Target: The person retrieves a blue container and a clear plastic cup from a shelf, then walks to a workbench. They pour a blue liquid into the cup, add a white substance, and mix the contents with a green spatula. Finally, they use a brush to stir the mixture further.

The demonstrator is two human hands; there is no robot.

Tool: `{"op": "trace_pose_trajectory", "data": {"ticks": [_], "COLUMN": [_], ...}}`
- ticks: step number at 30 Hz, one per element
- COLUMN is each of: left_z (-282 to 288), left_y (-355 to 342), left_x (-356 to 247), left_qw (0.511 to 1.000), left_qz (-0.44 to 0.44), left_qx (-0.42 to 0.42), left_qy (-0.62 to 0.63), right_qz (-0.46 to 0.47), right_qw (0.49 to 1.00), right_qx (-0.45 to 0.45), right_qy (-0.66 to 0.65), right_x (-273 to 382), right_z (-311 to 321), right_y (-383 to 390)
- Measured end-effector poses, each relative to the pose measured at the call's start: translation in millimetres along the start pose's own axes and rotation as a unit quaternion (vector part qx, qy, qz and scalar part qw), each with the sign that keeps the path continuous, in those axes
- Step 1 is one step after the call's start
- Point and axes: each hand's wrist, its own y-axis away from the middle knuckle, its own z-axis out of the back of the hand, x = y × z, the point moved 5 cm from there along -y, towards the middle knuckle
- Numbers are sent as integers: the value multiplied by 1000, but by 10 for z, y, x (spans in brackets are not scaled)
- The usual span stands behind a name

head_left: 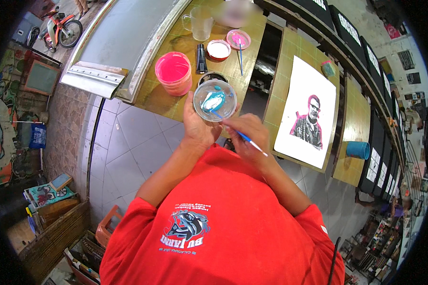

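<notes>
My left hand [198,124] grips a small clear plastic cup [228,98] from below and the side. Inside it lie blue and white paint [213,101], partly streaked together. Between the fingers of my right hand [250,130] is a thin blue paintbrush [246,137], its bristle end down in the paint and its pale handle end pointing to the lower right. Just beyond the cup, a dark round container [213,76] is partly hidden. A black tube [201,59] and a pot of white paint [218,49] stand behind it. Left of these is a pink paint tub [174,75].
A second brush [241,59] rests on a pink-smeared lid [238,40] beside a clear jug [201,23]. On the right board lies a sheet with a printed portrait [310,114]. A blue cup [357,150] lies farther right; a framed screen [123,38] stands left.
</notes>
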Motion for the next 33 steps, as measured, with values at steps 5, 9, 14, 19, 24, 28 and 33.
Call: {"op": "trace_pose_trajectory", "data": {"ticks": [5, 9, 14, 19, 24, 28, 33], "left_z": [10, -21, -22, 19, 84, 13, 36], "left_y": [23, 56, 64, 58, 55, 94, 63], "left_x": [-42, -96, -114, -131, -129, -149, -125], "left_qw": [1000, 999, 999, 1000, 1000, 1000, 999], "left_qz": [-14, -38, -30, -18, -17, -8, -4], "left_qx": [12, -21, -6, 4, 0, 4, 30], "left_qy": [2, 5, 12, 2, -8, -29, -27], "right_qz": [49, 30, 18, 28, -4, -14, -18], "right_qw": [998, 995, 997, 998, 1000, 1000, 1000], "right_qx": [16, -16, 12, 37, -5, 4, 18], "right_qy": [42, 91, 77, 32, 26, 19, 14], "right_x": [59, -53, -35, 50, 6, 57, 59], "right_z": [9, 67, 30, -17, 36, -1, -8], "right_y": [45, 21, -2, -70, -163, -98, -158]}}
